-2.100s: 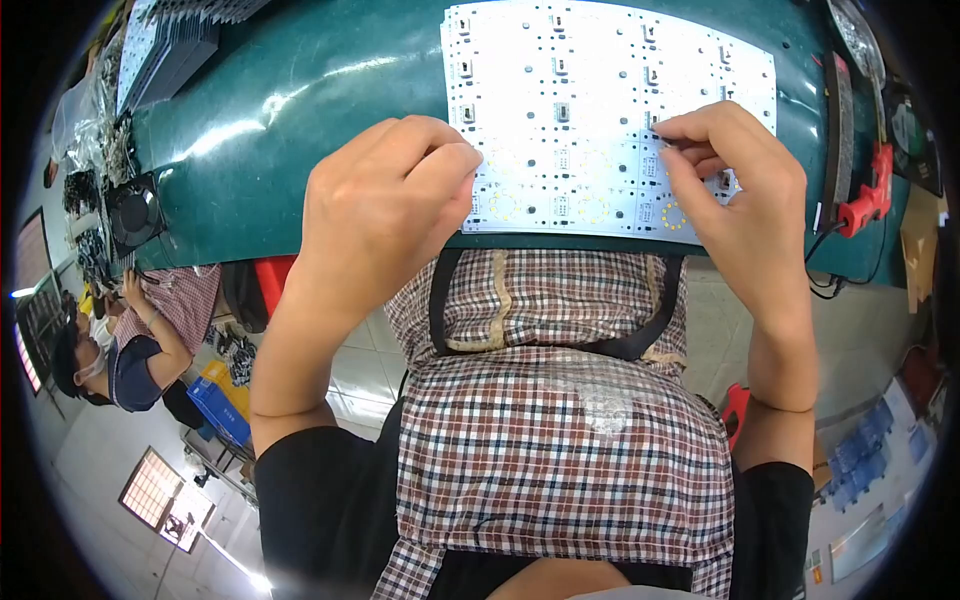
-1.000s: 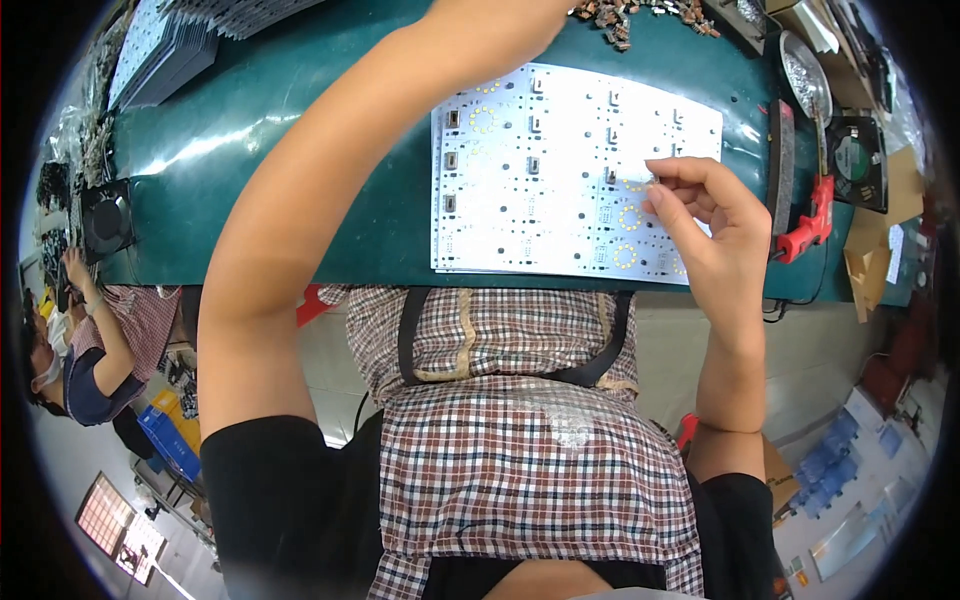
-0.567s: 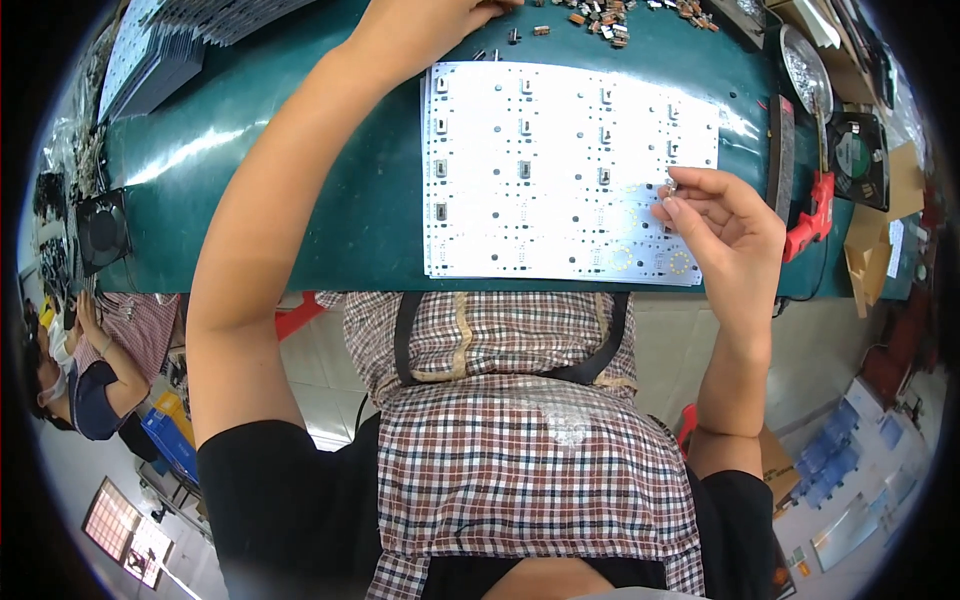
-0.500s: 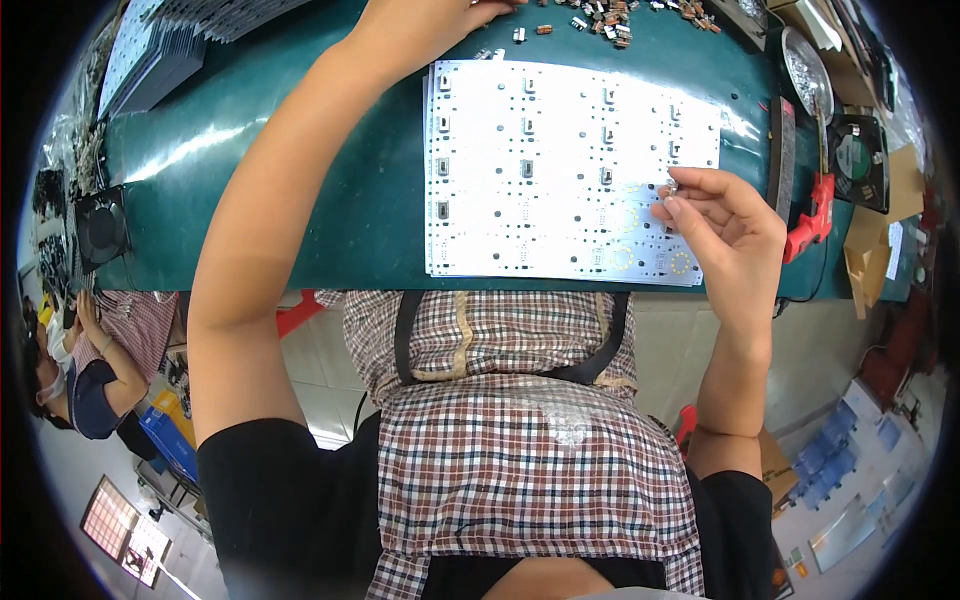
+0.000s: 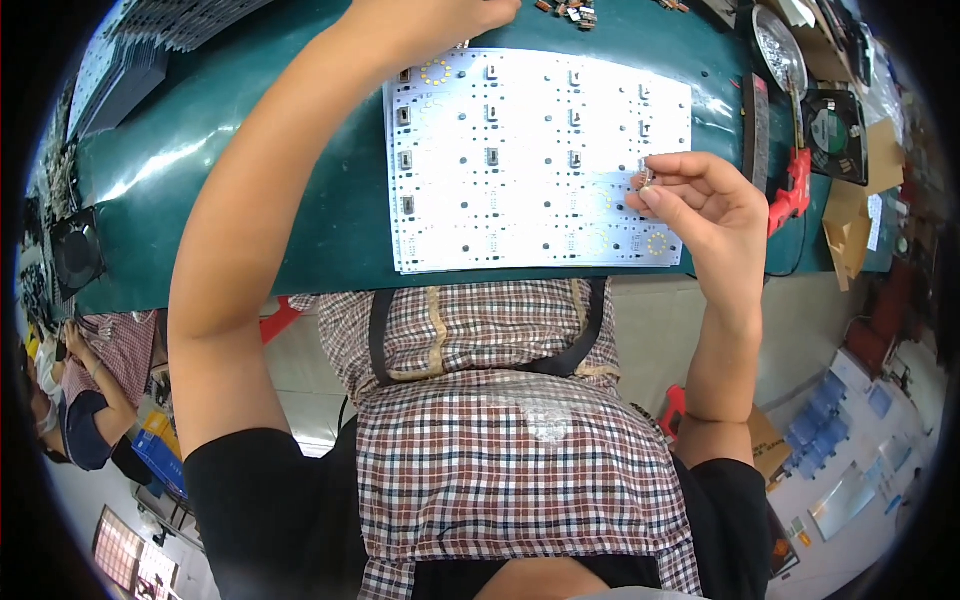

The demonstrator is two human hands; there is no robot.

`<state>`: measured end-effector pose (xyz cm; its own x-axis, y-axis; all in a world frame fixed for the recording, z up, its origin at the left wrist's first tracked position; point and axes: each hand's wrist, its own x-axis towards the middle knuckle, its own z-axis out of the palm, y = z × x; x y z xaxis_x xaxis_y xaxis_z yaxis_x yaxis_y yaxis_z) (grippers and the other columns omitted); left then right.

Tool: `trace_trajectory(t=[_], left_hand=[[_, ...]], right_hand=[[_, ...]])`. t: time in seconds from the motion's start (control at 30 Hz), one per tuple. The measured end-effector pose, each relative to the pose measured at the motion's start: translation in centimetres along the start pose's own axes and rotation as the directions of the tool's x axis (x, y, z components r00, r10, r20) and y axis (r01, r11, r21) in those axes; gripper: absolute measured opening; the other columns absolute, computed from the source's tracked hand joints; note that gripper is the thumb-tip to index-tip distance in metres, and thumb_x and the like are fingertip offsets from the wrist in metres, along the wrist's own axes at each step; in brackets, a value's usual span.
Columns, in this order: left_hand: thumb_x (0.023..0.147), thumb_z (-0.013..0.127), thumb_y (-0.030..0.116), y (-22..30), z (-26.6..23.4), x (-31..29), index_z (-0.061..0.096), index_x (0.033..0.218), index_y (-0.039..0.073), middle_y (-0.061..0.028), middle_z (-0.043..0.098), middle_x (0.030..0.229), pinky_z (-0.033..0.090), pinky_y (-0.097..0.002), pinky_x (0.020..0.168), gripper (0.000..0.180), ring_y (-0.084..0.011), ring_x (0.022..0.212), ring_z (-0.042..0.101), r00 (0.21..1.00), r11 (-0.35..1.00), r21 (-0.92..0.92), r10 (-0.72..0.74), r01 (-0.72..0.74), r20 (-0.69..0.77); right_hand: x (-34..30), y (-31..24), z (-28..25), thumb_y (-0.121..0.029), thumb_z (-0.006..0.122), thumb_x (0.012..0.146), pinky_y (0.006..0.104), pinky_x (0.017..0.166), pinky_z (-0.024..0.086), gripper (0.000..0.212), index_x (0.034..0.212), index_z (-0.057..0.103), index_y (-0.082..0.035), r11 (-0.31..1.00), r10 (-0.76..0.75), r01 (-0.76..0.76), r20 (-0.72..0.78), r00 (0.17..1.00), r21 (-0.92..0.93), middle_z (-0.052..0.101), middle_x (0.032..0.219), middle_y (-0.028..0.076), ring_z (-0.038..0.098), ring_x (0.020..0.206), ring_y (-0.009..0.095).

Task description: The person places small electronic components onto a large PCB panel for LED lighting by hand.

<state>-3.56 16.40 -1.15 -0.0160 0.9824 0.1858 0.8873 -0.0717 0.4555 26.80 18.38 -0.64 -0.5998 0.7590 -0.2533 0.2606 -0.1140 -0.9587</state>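
You are at a green desk [image 5: 250, 150] in a busy workshop, and another person [image 5: 85, 400] sits far off at your lower left. A white circuit board [image 5: 530, 160] lies flat on the desk in front of you, its near edge just at the desk's near edge above your checked apron [image 5: 500, 440].

Around the board: a loose heap of small parts [image 5: 570, 12] lies just beyond its far edge, a black fan [image 5: 75, 258] sits well to the left, and dark stacked trays [image 5: 130, 60] fill the far left corner. To the right a dark strip [image 5: 755, 125] stands just beside the board's right edge, then a red tool [image 5: 792, 195], a round metal dish [image 5: 780, 55], a second fan [image 5: 835, 125] and brown cardboard [image 5: 860, 215].

Your right hand [image 5: 705, 215] hovers over the board's right part, thumb and forefinger pinched narrowly on a small component [image 5: 645, 180] held just above the surface near the right edge. Your left arm crosses the desk beside the board's left side, and your left hand [image 5: 425, 25] reaches past the far edge toward the parts; it is cut by the rim of view, so you cannot tell whether it is closed.

The right side is crowded close to your working hand. The desk left of the board is bare green surface apart from your own forearm.
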Motion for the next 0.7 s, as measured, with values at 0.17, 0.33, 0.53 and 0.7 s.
trace_trajectory(t=[0.17,0.33,0.53,0.7], left_hand=[[0.088,0.074,0.004,0.6,-1.5,-2.1,0.073,0.099,-0.003,-0.0078,0.073,0.083,0.053,-0.0262,0.067,0.013,-0.0113,0.074,0.068,0.971,0.830,-0.523,-0.240,0.196,-0.017],[0.093,0.075,0.004,1.1,-2.9,-5.2,0.072,0.107,-0.004,-0.0054,0.072,0.088,0.053,-0.0224,0.067,0.017,-0.0078,0.075,0.066,0.941,0.528,-0.796,-0.306,0.296,0.146],[0.094,0.075,0.008,0.3,-2.6,-10.3,0.069,0.113,0.003,-0.0069,0.075,0.095,0.056,-0.0229,0.068,0.021,-0.0106,0.083,0.072,0.961,0.618,-0.741,-0.237,0.260,0.140],[0.093,0.075,0.006,2.0,-1.7,-12.6,0.067,0.112,0.001,-0.0118,0.076,0.097,0.061,-0.0240,0.074,0.021,-0.0161,0.088,0.076,0.950,0.385,-0.878,-0.236,0.285,0.204]], right_hand=[[0.0,-0.3,-0.1,0.009,0.070,0.091,0.0314,0.084,0.063,0.022,0.113,0.066,0.012,0.998,0.056,-0.055,0.026,0.998,-0.018,0.075,0.101,0.019,0.076,0.092,0.023],[-0.3,0.1,0.5,0.006,0.072,0.090,0.0270,0.079,0.061,0.021,0.111,0.071,0.008,0.989,-0.041,0.042,0.007,0.999,-0.140,0.076,0.099,0.015,0.077,0.088,0.019],[-0.2,-0.8,1.7,0.009,0.071,0.088,0.0244,0.074,0.059,0.017,0.105,0.069,0.005,0.884,-0.235,0.250,0.087,0.968,-0.394,0.074,0.092,0.010,0.076,0.082,0.015],[0.0,-0.3,1.9,0.007,0.069,0.090,0.0254,0.074,0.060,0.013,0.103,0.067,0.005,0.962,-0.104,0.098,-0.011,0.994,-0.257,0.073,0.094,0.009,0.077,0.085,0.017]])
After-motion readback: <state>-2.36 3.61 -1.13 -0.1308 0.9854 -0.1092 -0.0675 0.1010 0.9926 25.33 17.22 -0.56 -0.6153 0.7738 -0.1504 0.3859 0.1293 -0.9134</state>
